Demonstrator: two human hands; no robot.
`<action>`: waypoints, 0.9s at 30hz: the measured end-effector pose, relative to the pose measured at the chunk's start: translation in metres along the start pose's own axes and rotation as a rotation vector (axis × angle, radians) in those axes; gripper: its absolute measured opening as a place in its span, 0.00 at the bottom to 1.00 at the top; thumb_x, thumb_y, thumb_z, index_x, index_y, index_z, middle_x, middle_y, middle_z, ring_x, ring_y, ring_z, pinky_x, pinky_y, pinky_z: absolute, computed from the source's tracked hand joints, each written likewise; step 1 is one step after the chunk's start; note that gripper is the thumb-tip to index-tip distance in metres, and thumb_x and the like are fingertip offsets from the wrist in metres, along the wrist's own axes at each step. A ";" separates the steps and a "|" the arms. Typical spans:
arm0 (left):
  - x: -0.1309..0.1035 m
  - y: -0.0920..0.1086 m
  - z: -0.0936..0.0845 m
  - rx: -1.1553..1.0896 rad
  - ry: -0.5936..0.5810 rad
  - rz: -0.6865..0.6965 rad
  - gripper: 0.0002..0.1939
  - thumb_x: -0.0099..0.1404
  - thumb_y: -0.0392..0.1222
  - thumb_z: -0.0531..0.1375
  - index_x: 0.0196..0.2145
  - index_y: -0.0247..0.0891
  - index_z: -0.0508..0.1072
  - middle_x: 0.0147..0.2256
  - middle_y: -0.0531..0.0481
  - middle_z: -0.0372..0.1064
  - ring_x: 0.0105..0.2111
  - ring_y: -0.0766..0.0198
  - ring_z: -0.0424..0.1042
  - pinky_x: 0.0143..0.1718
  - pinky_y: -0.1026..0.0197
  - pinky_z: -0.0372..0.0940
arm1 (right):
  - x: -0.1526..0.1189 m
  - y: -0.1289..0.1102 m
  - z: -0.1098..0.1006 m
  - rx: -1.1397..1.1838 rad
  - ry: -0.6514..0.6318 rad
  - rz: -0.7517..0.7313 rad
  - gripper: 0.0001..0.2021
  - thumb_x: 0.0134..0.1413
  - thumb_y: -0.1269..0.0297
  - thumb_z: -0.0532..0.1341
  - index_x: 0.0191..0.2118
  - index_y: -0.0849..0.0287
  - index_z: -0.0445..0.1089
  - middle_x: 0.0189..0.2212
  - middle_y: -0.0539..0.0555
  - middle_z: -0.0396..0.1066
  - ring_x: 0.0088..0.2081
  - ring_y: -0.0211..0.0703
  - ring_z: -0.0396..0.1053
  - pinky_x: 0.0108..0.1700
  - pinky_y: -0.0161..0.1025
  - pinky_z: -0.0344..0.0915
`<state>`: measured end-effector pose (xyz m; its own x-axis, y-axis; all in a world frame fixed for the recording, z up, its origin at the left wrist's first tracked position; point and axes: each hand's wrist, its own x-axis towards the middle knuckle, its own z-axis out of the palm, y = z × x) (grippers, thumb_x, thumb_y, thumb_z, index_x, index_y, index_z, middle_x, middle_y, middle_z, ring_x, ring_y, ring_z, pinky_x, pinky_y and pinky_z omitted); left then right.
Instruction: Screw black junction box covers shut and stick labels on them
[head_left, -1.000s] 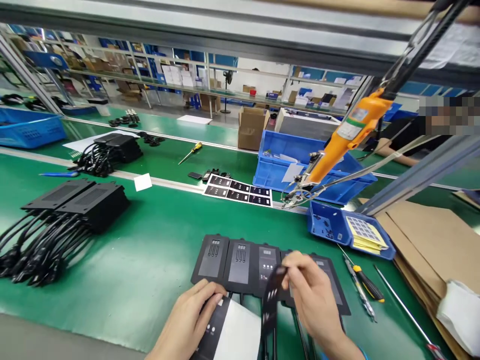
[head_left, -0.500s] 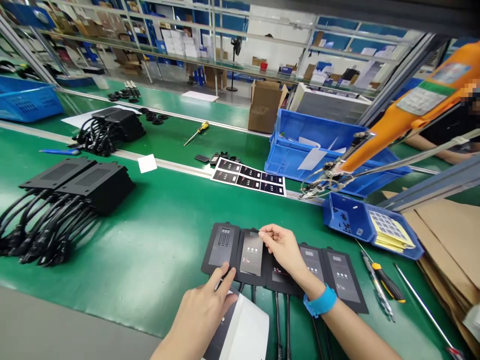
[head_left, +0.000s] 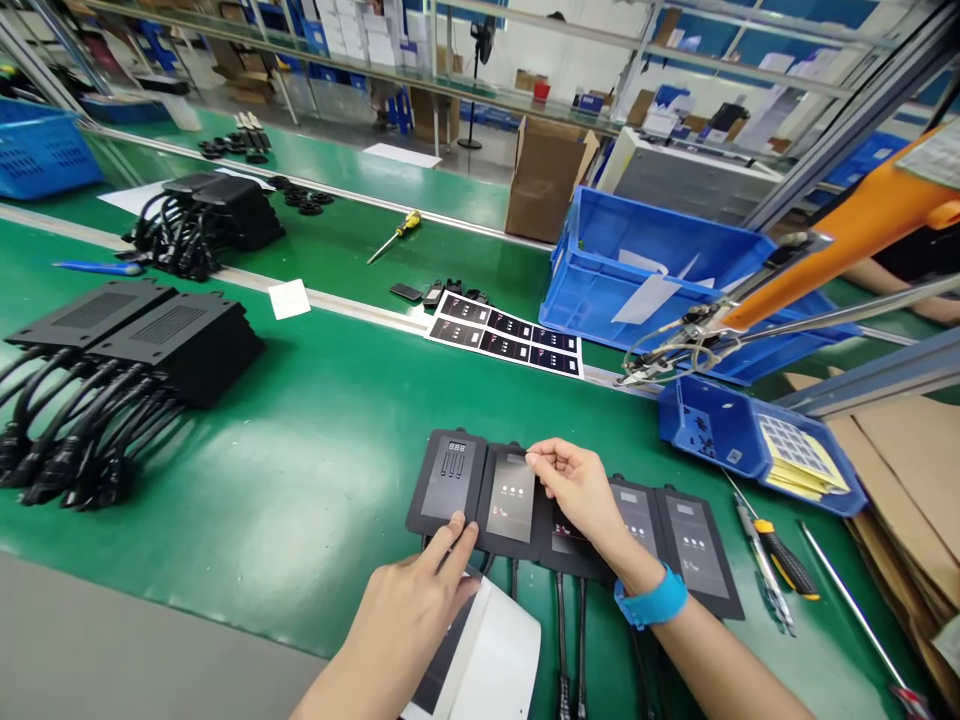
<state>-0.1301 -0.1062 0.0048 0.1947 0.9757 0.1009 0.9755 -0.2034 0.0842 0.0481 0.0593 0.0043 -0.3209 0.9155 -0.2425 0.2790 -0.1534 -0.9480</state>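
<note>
Dark label (head_left: 511, 505), in mid-air a second ago, now lies over second unit (head_left: 514, 546) from left; right hand (head_left: 576, 490) pinches its upper-right corner. Leftmost unit (head_left: 450, 485) shows none yet. Left hand (head_left: 416, 605) half-open, fingertips on leftmost unit's lower edge; cannot tell if thumb grips white-backed sheet (head_left: 501, 650). Right hand partly hides third unit (head_left: 574, 558). Screwdriver (head_left: 784, 560) right of row, blue tray (head_left: 716, 458) beyond.

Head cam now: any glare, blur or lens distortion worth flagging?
Head view: whitish glare on the green bench, left of the left hand; head view: faint sheen on the label by the right hand; head view: back shelving looks softer than the bench; head view: orange tool cut off at right, apparently wide-angle stretched.
</note>
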 end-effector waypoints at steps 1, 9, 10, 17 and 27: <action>0.000 0.000 0.000 0.003 0.005 -0.002 0.21 0.64 0.35 0.64 0.56 0.36 0.74 0.54 0.43 0.72 0.19 0.63 0.73 0.14 0.61 0.68 | 0.000 0.000 0.000 -0.002 0.002 -0.002 0.19 0.48 0.49 0.65 0.32 0.63 0.73 0.21 0.49 0.64 0.21 0.32 0.58 0.23 0.32 0.56; 0.003 0.003 -0.001 0.031 -0.041 0.010 0.22 0.65 0.36 0.64 0.56 0.46 0.75 0.55 0.38 0.71 0.15 0.64 0.70 0.13 0.62 0.65 | 0.000 0.000 0.000 -0.046 0.009 -0.013 0.18 0.49 0.49 0.65 0.32 0.63 0.74 0.21 0.49 0.66 0.19 0.32 0.57 0.21 0.32 0.55; 0.003 0.004 -0.001 0.032 -0.051 0.015 0.22 0.65 0.37 0.64 0.56 0.45 0.74 0.55 0.37 0.71 0.15 0.64 0.70 0.13 0.61 0.64 | 0.001 0.000 0.001 -0.054 0.012 -0.014 0.18 0.49 0.49 0.64 0.32 0.62 0.74 0.21 0.49 0.66 0.19 0.32 0.57 0.21 0.33 0.55; 0.006 0.005 -0.005 0.031 -0.102 0.023 0.23 0.64 0.37 0.64 0.57 0.45 0.74 0.55 0.35 0.71 0.15 0.63 0.70 0.13 0.61 0.63 | 0.000 0.003 0.001 -0.221 0.039 -0.064 0.14 0.53 0.53 0.63 0.33 0.61 0.76 0.23 0.52 0.72 0.22 0.36 0.64 0.25 0.35 0.60; 0.005 -0.002 -0.011 -0.182 -0.132 -0.041 0.23 0.71 0.33 0.49 0.59 0.43 0.71 0.57 0.37 0.69 0.19 0.63 0.72 0.17 0.60 0.66 | -0.006 0.011 -0.001 -0.946 0.087 -0.531 0.12 0.63 0.64 0.58 0.43 0.64 0.77 0.28 0.56 0.73 0.31 0.44 0.71 0.33 0.39 0.67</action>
<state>-0.1323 -0.1017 0.0161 0.1792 0.9831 -0.0361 0.9504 -0.1636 0.2645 0.0537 0.0528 -0.0046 -0.5512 0.8095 0.2022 0.7195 0.5838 -0.3760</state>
